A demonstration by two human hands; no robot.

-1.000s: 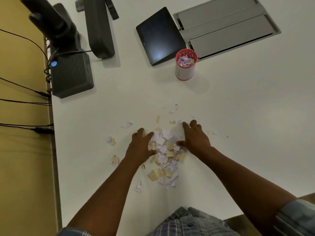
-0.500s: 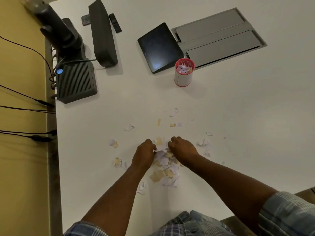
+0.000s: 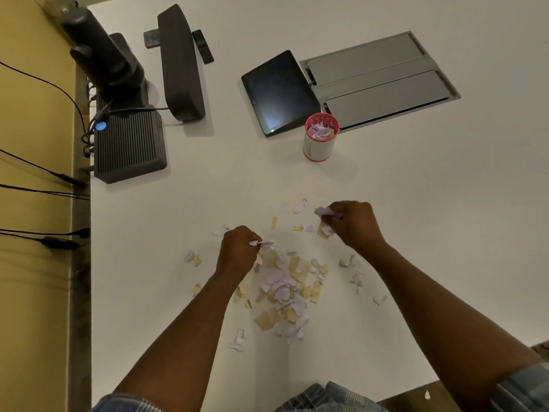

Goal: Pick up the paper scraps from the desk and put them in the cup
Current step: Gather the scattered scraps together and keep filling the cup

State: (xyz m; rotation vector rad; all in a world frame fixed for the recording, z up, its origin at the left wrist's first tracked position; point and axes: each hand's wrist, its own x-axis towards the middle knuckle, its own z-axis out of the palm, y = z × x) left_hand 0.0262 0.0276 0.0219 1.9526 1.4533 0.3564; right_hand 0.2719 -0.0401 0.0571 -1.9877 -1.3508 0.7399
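Note:
A heap of white and tan paper scraps [image 3: 285,288] lies on the white desk [image 3: 416,233] in front of me, with stray bits scattered around it. My left hand [image 3: 237,251] is fisted at the heap's upper left, scraps sticking out between its fingers. My right hand [image 3: 353,223] is raised a little beyond the heap, also closed on a bunch of scraps. The red-rimmed white cup [image 3: 319,138] stands farther back, upright, partly filled with scraps.
A dark tablet [image 3: 279,92] and a grey cable hatch [image 3: 380,81] lie just behind the cup. At the back left stand a black ribbed box [image 3: 129,144], a dark bar-shaped device [image 3: 179,62] and a camera mount [image 3: 101,52]. Cables hang over the desk's left edge.
Both hands closed on scraps from the heap and came apart; the right hand lifted and moved forward and right, toward the cup. The left hand stayed near the heap.

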